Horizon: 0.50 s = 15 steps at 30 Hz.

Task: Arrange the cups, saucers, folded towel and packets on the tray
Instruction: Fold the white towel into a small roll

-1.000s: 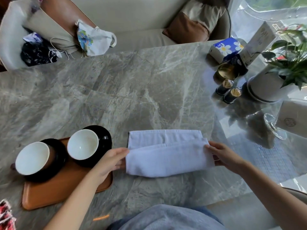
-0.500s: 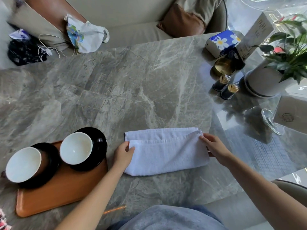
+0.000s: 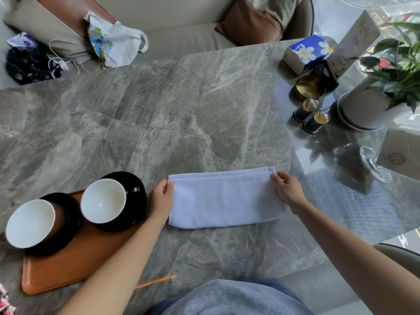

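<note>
Head view: two cups point(image 3: 103, 200) on saucers point(image 3: 136, 189) already sit on the tray point(image 3: 68, 269). Towel point(image 3: 223, 200) is folded but lies on the table point(image 3: 181, 110) beside the tray, left hand point(image 3: 162, 197) and right hand point(image 3: 287, 189) pinching its far corners. Packets not visible; towel and packets left.

White folded towel point(image 3: 223, 200) lies flat right of the orange tray point(image 3: 75, 267); 2 white cups point(image 3: 103, 200) on black saucers point(image 3: 134, 189) sit on that tray.

Red patterned item point(image 3: 5, 302): cut by lower-left edge, unidentifiable. Left cup point(image 3: 29, 223): hides most of its saucer point(image 3: 66, 214). Card point(image 3: 400, 155): cut by right edge; emblem illegible. Upright sign point(image 3: 359, 39): print too small to read.
</note>
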{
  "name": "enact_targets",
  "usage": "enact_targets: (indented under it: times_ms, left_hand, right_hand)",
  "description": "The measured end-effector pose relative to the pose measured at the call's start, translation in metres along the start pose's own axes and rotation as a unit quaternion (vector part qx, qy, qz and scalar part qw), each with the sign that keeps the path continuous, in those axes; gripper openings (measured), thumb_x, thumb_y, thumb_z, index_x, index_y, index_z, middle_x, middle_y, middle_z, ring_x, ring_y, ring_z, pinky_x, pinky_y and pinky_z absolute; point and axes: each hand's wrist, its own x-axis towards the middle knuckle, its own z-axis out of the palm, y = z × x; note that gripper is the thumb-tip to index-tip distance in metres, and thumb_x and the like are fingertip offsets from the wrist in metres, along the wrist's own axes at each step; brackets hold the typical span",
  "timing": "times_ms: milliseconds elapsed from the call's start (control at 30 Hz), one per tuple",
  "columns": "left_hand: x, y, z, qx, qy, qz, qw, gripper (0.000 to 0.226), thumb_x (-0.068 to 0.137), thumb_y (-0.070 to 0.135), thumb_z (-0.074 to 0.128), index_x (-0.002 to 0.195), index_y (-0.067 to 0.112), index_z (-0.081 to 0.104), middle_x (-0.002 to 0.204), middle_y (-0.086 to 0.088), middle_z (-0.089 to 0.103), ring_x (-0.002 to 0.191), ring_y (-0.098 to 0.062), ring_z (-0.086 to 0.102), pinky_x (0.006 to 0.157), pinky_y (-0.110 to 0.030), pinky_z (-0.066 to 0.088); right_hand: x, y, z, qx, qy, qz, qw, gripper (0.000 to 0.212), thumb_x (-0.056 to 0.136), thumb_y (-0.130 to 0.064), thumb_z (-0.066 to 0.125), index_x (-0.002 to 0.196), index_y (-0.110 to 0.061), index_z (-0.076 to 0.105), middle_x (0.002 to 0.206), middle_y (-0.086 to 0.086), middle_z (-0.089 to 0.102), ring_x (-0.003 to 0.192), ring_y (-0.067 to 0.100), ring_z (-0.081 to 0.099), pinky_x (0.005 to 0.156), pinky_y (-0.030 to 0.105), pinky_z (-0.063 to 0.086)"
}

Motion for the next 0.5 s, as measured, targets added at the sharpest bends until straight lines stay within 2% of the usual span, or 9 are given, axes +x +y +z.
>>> enact_targets:
  times_ms: [133, 200, 300, 500]
  left_hand:
    - [0.001, -0.004, 0.005, 0.021, 0.009, -0.005, 1.000, 0.034, 0.091, 0.016, 0.047, 0.060, 0.017, 0.031, 0.054, 0.003, 0.029, 0.052, -0.013, 0.026, 0.049, -0.029, 0.020]
    - [0.001, -0.006, 0.004, 0.020, 0.006, -0.011, 1.000, 0.029, 0.091, 0.016, 0.047, 0.063, 0.013, 0.040, 0.055, 0.003, 0.035, 0.051, -0.013, 0.030, 0.049, -0.028, 0.023]
    - [-0.001, -0.004, 0.001, 0.005, -0.004, -0.032, 0.999, 0.015, 0.092, 0.017, 0.049, 0.082, 0.007, 0.055, 0.065, 0.001, 0.052, 0.059, -0.013, 0.044, 0.054, -0.027, 0.033]
    - [-0.022, -0.016, -0.012, 0.019, -0.118, -0.076, 0.990, 0.018, 0.090, 0.015, 0.054, 0.101, 0.000, 0.053, 0.087, -0.019, 0.062, 0.078, -0.024, 0.055, 0.069, -0.034, 0.039]
  right_hand:
    - [0.000, -0.004, 0.001, -0.027, 0.007, -0.001, 1.000, 0.028, 0.094, -0.028, 0.048, 0.076, -0.015, 0.064, 0.068, -0.004, 0.059, 0.067, 0.012, 0.052, 0.061, 0.030, 0.039]
    - [0.001, -0.004, 0.002, -0.038, 0.007, 0.000, 0.999, 0.031, 0.094, -0.027, 0.047, 0.078, -0.006, 0.062, 0.068, 0.001, 0.057, 0.068, 0.017, 0.051, 0.060, 0.031, 0.038]
    - [0.001, -0.004, 0.001, -0.043, 0.003, 0.008, 0.999, 0.030, 0.093, -0.028, 0.048, 0.080, -0.004, 0.062, 0.069, 0.002, 0.057, 0.070, 0.020, 0.052, 0.061, 0.031, 0.040]
    - [-0.009, -0.001, -0.013, -0.062, -0.069, 0.015, 0.996, 0.017, 0.089, -0.030, 0.058, 0.092, -0.014, 0.059, 0.083, 0.000, 0.063, 0.077, 0.019, 0.061, 0.065, 0.035, 0.051]
